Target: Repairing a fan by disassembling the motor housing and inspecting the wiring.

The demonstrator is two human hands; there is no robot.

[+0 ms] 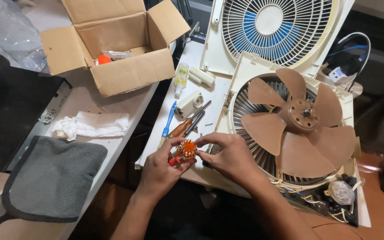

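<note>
Both of my hands hold a small round orange part with a ring of copper-coloured contacts [186, 149] over the near edge of the white table. My left hand [160, 168] cups it from below and the left, with a red-handled tool sticking out under the fingers. My right hand [230, 155] pinches its right side with thumb and forefinger. Just to the right lies an opened box fan [290, 120] with brown blades, its wiring exposed at the lower right.
A blue-handled brush [168, 122], screwdrivers [191, 122], a small bottle [181, 78] and white plastic parts [189, 104] lie beyond my hands. A white fan grille [274, 26] leans at the back. An open cardboard box [112, 44], white cloth [92, 125] and grey towel [52, 178] sit left.
</note>
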